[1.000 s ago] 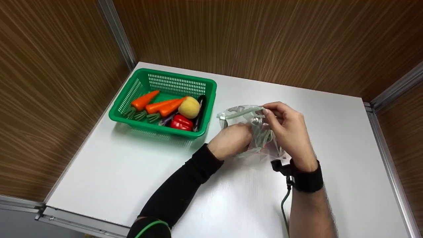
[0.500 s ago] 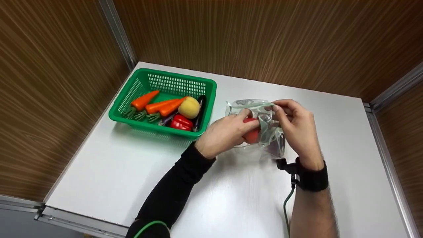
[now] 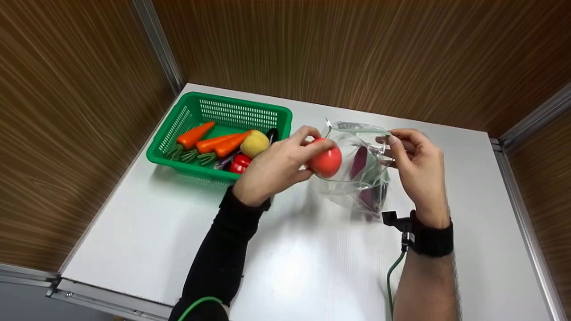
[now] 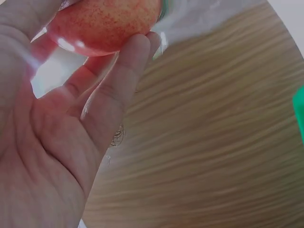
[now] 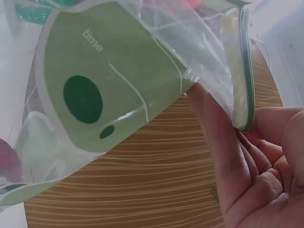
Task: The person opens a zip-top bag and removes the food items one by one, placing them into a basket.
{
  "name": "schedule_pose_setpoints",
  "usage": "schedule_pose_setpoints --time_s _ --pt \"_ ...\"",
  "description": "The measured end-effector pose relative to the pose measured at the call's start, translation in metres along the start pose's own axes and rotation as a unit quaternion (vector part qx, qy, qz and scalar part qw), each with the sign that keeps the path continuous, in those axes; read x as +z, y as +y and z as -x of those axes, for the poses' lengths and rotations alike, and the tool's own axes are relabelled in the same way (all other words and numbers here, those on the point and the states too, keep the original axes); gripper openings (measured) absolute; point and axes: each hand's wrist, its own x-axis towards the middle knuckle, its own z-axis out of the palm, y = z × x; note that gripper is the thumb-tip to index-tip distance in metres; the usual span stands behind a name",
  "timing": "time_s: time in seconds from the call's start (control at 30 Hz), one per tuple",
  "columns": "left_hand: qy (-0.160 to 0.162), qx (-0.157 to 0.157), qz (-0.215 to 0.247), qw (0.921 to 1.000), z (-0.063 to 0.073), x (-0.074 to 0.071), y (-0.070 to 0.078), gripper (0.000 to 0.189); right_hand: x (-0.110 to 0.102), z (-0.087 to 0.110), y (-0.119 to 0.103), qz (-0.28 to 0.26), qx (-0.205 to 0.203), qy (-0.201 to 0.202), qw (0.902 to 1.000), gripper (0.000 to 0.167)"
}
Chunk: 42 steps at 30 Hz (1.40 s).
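My left hand (image 3: 279, 167) holds a shiny red apple (image 3: 328, 161) between thumb and fingers, at the mouth of a clear zip bag (image 3: 341, 189). Speckled red skin shows on the apple (image 4: 107, 28) in the left wrist view. My right hand (image 3: 421, 171) pinches the zip edge of the bag at its upper right corner. A long purple vegetable (image 3: 359, 162) shows through the plastic inside. In the right wrist view, the bag (image 5: 142, 61) bears a green print, and the thumb and a finger of my right hand (image 5: 256, 175) grip its green zip strip.
At the back left of the white table (image 3: 147, 240) stands a green basket (image 3: 160, 156). It holds orange carrots (image 3: 196, 135), a yellow round fruit (image 3: 255, 143), a red bell pepper (image 3: 239, 164) and dark eggplants. Wood-grain panels (image 3: 334, 53) enclose the table.
My left hand has come out of the bag with the apple and moved left and back. My right hand has shifted right with the bag's edge. The purple vegetable now shows more clearly.
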Motion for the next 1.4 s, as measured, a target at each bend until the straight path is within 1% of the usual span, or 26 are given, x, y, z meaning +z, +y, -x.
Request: schedule_pose_setpoints --time_s 0.07,0.17,0.33,0.4,0.47,0.6,0.7,0.87,0.93,1.03,1.13,1.2,1.3,1.4 --pt "0.002 -0.014 0.012 0.9998 0.003 -0.006 -0.006 0.065 0.0 0.0 0.001 -0.002 0.002 0.004 1.0 0.024" --pt "0.007 -0.043 0.024 0.9987 0.007 -0.014 -0.016 0.065 -0.001 -0.001 0.001 -0.001 0.003 0.006 1.0 0.024" --pt "0.005 -0.108 0.039 0.9934 0.013 -0.025 -0.035 0.065 -0.003 -0.002 0.001 -0.005 0.005 0.008 0.9999 0.023" --pt "-0.004 -0.136 0.047 0.9895 0.015 -0.028 -0.043 0.066 -0.004 -0.002 0.001 -0.008 0.008 0.011 0.9999 0.022" --pt "-0.02 -0.166 0.056 0.9844 0.018 -0.032 -0.05 0.067 -0.006 -0.002 0.001 -0.008 0.007 0.012 0.9999 0.022" --pt "-0.056 -0.218 0.07 0.9717 0.024 -0.039 -0.064 0.069 -0.008 -0.001 0.002 -0.006 0.002 0.014 0.9999 0.021" --pt "-0.074 -0.25 0.077 0.9622 0.03 -0.04 -0.076 0.068 -0.008 -0.001 0.002 -0.009 0.001 0.016 0.9998 0.022" --pt "-0.085 -0.29 0.076 0.9502 0.04 -0.04 -0.094 0.066 -0.007 0.0 0.001 -0.007 -0.004 0.012 0.9999 0.022" --pt "-0.093 -0.309 0.075 0.9434 0.043 -0.04 -0.1 0.067 -0.007 0.0 0.001 -0.007 -0.005 0.013 0.9999 0.022" --pt "-0.117 -0.334 0.077 0.9319 0.046 -0.039 -0.108 0.071 -0.007 -0.001 0.001 -0.01 -0.002 0.012 0.9999 0.022" --pt "-0.142 -0.353 0.087 0.9206 0.047 -0.039 -0.114 0.077 -0.007 -0.001 0.0 -0.012 -0.001 0.01 0.9999 0.021" --pt "-0.153 -0.361 0.09 0.9153 0.047 -0.039 -0.117 0.08 -0.007 -0.001 0.0 -0.015 0.0 0.009 0.9999 0.02" --pt "-0.162 -0.368 0.089 0.9113 0.047 -0.038 -0.117 0.082 -0.008 -0.001 0.001 -0.014 -0.001 0.009 0.9999 0.02" --pt "-0.17 -0.363 0.081 0.9126 0.044 -0.037 -0.116 0.081 -0.008 -0.001 0.001 -0.01 -0.001 0.008 0.9999 0.021"
